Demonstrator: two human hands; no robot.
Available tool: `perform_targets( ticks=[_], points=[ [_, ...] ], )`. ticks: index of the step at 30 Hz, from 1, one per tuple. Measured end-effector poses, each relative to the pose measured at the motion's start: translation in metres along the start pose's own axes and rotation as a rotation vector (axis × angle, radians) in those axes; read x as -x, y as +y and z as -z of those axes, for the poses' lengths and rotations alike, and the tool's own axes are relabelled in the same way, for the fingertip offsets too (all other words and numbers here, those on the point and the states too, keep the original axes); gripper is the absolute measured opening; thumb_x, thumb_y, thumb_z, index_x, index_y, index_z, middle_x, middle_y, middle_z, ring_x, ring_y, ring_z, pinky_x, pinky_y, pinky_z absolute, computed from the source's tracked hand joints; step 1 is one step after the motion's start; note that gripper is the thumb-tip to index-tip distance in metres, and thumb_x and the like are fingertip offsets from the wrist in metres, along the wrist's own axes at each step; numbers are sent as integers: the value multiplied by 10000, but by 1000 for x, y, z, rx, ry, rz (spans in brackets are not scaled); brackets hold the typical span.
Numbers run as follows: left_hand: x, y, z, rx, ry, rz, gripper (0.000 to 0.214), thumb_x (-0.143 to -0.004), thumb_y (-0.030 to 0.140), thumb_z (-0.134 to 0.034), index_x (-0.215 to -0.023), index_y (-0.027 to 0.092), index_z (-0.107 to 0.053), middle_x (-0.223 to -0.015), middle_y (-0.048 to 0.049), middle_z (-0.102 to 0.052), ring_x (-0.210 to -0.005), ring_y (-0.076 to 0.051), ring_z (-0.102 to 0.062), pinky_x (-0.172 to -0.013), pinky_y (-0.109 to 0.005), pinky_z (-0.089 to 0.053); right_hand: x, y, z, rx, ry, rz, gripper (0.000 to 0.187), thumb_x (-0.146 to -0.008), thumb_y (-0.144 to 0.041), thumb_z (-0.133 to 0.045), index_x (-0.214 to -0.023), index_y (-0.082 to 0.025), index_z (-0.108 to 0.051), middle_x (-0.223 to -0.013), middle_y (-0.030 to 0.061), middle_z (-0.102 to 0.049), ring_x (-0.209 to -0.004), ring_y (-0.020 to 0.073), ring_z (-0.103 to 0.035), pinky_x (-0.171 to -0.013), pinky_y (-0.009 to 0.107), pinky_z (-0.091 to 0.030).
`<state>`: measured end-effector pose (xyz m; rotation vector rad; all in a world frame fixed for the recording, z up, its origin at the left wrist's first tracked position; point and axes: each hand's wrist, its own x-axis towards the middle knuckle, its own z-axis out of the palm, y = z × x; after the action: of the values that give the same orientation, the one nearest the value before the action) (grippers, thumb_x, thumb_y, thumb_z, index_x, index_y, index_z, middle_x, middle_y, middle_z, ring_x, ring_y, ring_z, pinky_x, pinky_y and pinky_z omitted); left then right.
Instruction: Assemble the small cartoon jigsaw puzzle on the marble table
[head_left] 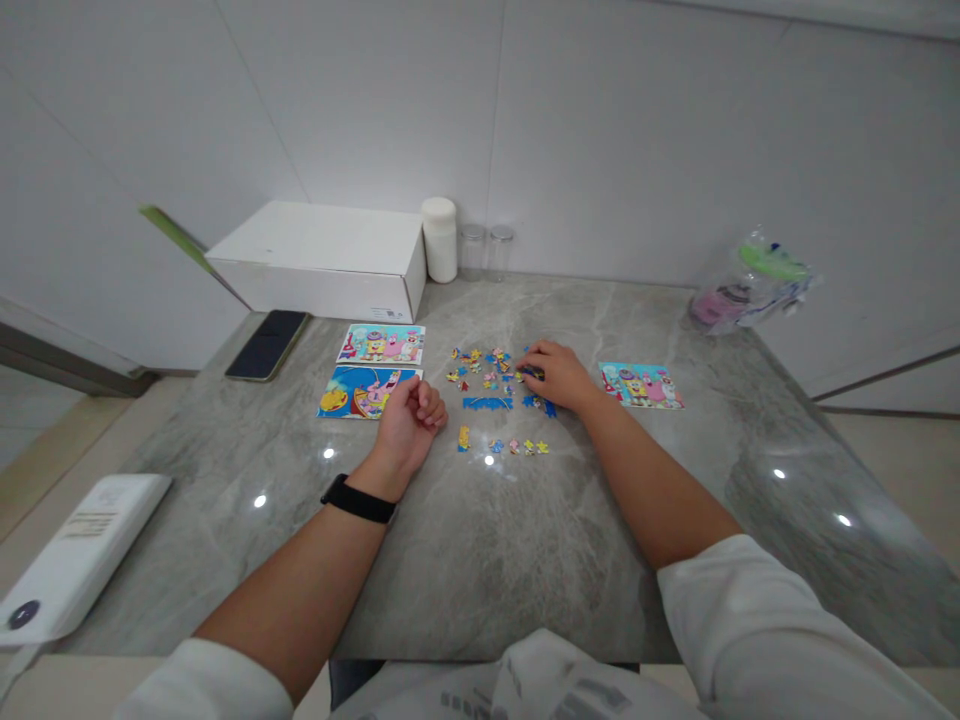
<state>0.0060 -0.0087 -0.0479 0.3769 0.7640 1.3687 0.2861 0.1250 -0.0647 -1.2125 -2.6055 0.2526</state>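
Right hand [559, 377]: the grip lies fingers-down on the loose puzzle pieces [487, 372], with fingertips bunched at the cluster's 3 o'clock edge. Whether they pinch a piece cannot be told. The joined blue strip [487, 403] lies flat at this hand's 8 o'clock, long axis running 9 to 3 o'clock. Left hand [409, 422]: the grip is curled into a loose fist with nothing seen in it. It rests on the tabletop [525, 540], just beside the 3 o'clock end of the lower picture card [358, 392]. Another card [641, 385] lies at the right hand's 3 o'clock.

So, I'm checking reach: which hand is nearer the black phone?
Left. The left hand rests right of the phone; the right hand lies farther right, on the puzzle pieces.
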Motion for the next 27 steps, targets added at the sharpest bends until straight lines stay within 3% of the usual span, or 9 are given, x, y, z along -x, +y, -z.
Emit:
perform_targets(
  ticks=[16, 22, 27],
  points=[
    [-1, -2, -1, -5, -5, -6, 472, -984, 316, -535, -539, 186, -445, -496, 44, -288, -443, -100, -333, -479, -242, -296, 0, 2, 5, 26, -73, 45, 334, -942, -255, -666, -1252, -265, -790, -1252, 105, -696, -1179, 275, -638, -1024, 395, -471],
    [-2, -4, 0, -8, -17, -19, 479, -993, 303, -490, -529, 187, -463, -490, 40, -276, -438, -104, -322, -475, -253, -282, -2, 6, 2, -49, -37, 32, 243, -857, -236, -715, -1092, -213, -771, -1146, 103, -709, -1077, 262, -653, -948, 363, -490],
    [-2, -4, 0, -24, -24, -24, 477, -992, 307, -499, -532, 185, -466, -494, 40, -280, -443, -104, -326, -483, -251, -294, -4, 5, 3, -218, 4, 30, 94, -872, -269, -681, -918, -209, -737, -986, 61, -748, -953, 226, -669, -919, 349, -482]
  ],
)
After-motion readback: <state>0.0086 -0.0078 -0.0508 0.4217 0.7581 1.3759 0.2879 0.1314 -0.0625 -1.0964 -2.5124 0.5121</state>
